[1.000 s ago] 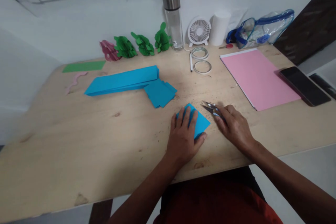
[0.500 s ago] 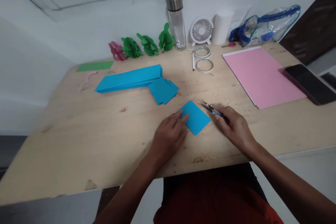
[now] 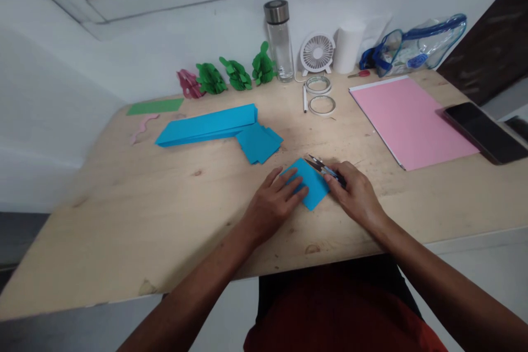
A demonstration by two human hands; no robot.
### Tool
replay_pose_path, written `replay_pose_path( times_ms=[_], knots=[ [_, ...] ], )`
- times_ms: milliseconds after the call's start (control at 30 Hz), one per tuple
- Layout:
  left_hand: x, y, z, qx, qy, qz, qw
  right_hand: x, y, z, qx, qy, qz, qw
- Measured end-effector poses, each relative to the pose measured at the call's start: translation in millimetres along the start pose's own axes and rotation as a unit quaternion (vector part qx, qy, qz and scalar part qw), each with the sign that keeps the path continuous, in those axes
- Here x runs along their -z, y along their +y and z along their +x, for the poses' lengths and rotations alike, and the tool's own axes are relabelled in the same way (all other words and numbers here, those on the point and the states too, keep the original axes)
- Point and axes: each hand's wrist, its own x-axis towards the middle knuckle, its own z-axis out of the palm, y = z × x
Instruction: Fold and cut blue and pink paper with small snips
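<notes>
A square of blue paper [image 3: 317, 190] lies on the wooden table in front of me, turned like a diamond. My left hand [image 3: 277, 203] rests flat on its left part, fingers spread. At the paper's upper right edge, my right hand [image 3: 355, 191] grips small dark scissors [image 3: 324, 168]. Their slightly parted blades point up and left, close along that edge; the handles are mostly hidden in my fingers. Just beyond are a small stack of blue squares [image 3: 259, 144] and a pile of long blue paper strips [image 3: 206, 124], which touch each other.
Green paper leaves [image 3: 237, 74], a pink paper piece [image 3: 190, 83], a glass bottle [image 3: 281, 47] and a small fan [image 3: 317, 53] stand along the wall. Tape rolls [image 3: 322, 105] and a white pen [image 3: 304, 99] lie before them. Pink sheets [image 3: 412, 124] and a phone [image 3: 487, 132] lie right.
My right hand has moved left, bringing the scissors to the paper's upper right edge. My left hand has slid further onto the square and its fingers have spread. The view has shifted slightly.
</notes>
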Motion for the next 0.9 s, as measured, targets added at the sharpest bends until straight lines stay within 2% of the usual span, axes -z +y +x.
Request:
replay_pose_path(
  times_ms=[267, 400, 500, 600, 700, 800, 900],
  knots=[
    [3.8, 3.6, 0.4, 0.005, 0.002, -0.006, 1.0, -1.9, -6.7, -6.7, -0.014, 0.005, 0.021, 1.0],
    [-1.1, 5.7, 3.4, 0.006, 0.008, -0.009, 1.0, -1.9, -6.7, -7.8, -0.027, 0.011, 0.045, 0.999],
    [-6.1, 8.2, 9.2, 0.021, -0.007, -0.032, 0.999, -2.8, -4.5, -7.7, -0.038, 0.013, 0.057, 0.998],
    [-9.0, 13.2, 14.3, 0.071, -0.012, -0.063, 0.995, -3.3, -1.2, -7.0, -0.049, 0.014, 0.085, 0.995],
    [-7.8, 18.8, 15.2, 0.157, 0.013, -0.111, 0.981, 1.3, 1.8, -6.1, -0.062, 0.022, 0.141, 0.988],
    [-2.2, 20.7, 12.3, 0.243, 0.034, -0.185, 0.952, 13.7, 3.4, -7.8, -0.085, 0.048, 0.15, 0.984],
    [4.8, 18.0, 8.6, 0.317, 0.032, -0.253, 0.913, 28.9, 4.3, -14.9, -0.09, 0.043, 0.123, 0.987]
  ],
)
